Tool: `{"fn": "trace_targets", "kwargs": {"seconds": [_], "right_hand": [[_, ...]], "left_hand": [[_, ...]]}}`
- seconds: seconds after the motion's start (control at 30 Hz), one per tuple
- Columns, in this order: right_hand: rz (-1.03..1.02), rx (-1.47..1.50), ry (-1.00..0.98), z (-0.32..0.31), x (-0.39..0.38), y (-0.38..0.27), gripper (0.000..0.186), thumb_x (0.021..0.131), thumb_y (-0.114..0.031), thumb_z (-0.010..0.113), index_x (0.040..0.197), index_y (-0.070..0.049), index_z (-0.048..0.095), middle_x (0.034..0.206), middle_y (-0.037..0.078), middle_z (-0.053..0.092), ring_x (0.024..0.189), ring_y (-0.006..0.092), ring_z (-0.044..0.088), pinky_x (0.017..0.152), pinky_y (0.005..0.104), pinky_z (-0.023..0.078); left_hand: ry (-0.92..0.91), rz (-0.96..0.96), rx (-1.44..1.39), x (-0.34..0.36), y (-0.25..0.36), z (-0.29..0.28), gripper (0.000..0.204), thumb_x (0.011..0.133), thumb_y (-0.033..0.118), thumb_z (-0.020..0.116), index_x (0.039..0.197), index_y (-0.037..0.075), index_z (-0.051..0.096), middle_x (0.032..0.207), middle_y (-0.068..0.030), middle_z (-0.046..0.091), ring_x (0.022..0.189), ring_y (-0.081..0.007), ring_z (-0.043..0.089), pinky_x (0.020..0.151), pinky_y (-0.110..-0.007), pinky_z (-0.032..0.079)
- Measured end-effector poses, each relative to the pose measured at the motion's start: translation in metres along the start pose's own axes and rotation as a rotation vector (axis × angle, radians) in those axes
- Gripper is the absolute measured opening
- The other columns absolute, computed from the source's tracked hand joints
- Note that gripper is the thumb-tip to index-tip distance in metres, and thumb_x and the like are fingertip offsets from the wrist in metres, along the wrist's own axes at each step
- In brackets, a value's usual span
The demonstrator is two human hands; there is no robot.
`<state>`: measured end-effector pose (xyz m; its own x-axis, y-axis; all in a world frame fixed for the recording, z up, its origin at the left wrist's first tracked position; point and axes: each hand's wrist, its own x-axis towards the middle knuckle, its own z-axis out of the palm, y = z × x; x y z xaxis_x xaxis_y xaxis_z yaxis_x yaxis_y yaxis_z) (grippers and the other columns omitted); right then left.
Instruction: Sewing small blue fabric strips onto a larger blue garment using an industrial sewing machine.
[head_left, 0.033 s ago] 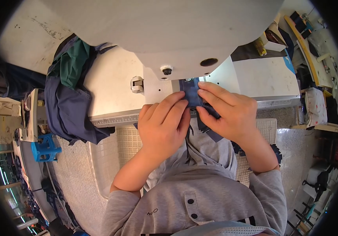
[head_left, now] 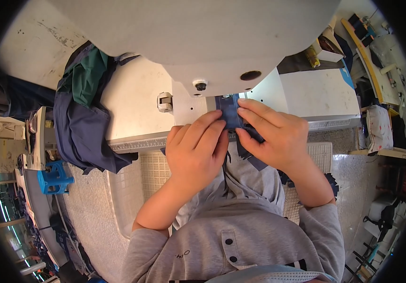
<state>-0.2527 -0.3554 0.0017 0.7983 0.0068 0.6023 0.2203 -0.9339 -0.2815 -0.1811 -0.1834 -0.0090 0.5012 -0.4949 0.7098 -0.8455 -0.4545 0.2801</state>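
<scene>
A small piece of navy fabric lies on the sewing machine's bed, its far end under the machine head. On its left edge press the fingertips of my left hand, closed on the cloth with the thumb tucked beneath. My right hand pinches the right edge between thumb and fingers. More dark cloth hangs below the table edge, by my right thumb. The needle area is mostly hidden by the machine head.
Navy and green garments drape over the table's left side. A ruler strip runs along the front edge. Beneath stands a pale plastic basket; a blue stool is at left. A small open box sits back right.
</scene>
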Motion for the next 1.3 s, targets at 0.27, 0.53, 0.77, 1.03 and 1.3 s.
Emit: {"fn": "trace_targets", "kwargs": {"seconds": [0.27,0.53,0.77,1.03,1.3], "right_hand": [[-0.04,-0.001,0.09,0.007,-0.004,0.002,0.025,0.072,-0.024,0.076,0.095,-0.013,0.073,0.11,-0.005,0.07,0.055,0.0092,0.062,0.049,0.0244,0.048],[-0.044,-0.018,0.077,0.007,-0.003,0.003,0.027,0.072,-0.024,0.076,0.096,-0.012,0.073,0.11,-0.005,0.07,0.055,0.0097,0.063,0.049,0.0244,0.048],[-0.043,-0.005,0.043,0.004,-0.004,0.004,0.029,0.072,-0.026,0.078,0.096,-0.011,0.073,0.11,-0.002,0.069,0.056,0.0118,0.063,0.05,0.0248,0.049],[0.081,0.109,0.01,-0.009,-0.025,-0.019,0.029,0.072,-0.026,0.082,0.093,-0.009,0.071,0.083,0.002,0.061,0.057,0.0163,0.063,0.047,0.027,0.048],[0.572,0.472,-0.234,0.014,-0.041,-0.021,0.034,0.073,-0.029,0.082,0.09,-0.002,0.071,0.077,0.011,0.066,0.063,0.0251,0.065,0.058,0.0329,0.05]], "left_hand": [[-0.029,0.003,-0.01,-0.004,0.0,-0.001,0.022,0.07,0.008,0.077,0.09,0.009,0.069,0.105,-0.0004,0.07,0.072,-0.0141,0.064,0.064,-0.03,0.043],[-0.039,-0.017,-0.051,-0.001,0.003,-0.004,0.024,0.067,0.003,0.077,0.09,0.009,0.07,0.104,-0.0017,0.071,0.075,-0.0172,0.065,0.066,-0.03,0.044],[-0.07,-0.026,-0.066,-0.002,0.002,-0.003,0.025,0.068,0.003,0.077,0.091,0.008,0.069,0.105,-0.0024,0.07,0.076,-0.0181,0.066,0.067,-0.031,0.045],[-0.101,-0.014,-0.073,-0.002,0.004,-0.01,0.024,0.069,0.004,0.077,0.091,0.008,0.069,0.105,-0.0031,0.069,0.077,-0.0195,0.066,0.068,-0.032,0.045],[-0.145,-0.001,-0.075,-0.001,0.004,-0.015,0.021,0.072,0.005,0.076,0.092,0.007,0.069,0.105,-0.0031,0.069,0.077,-0.0202,0.065,0.069,-0.033,0.045]]}}
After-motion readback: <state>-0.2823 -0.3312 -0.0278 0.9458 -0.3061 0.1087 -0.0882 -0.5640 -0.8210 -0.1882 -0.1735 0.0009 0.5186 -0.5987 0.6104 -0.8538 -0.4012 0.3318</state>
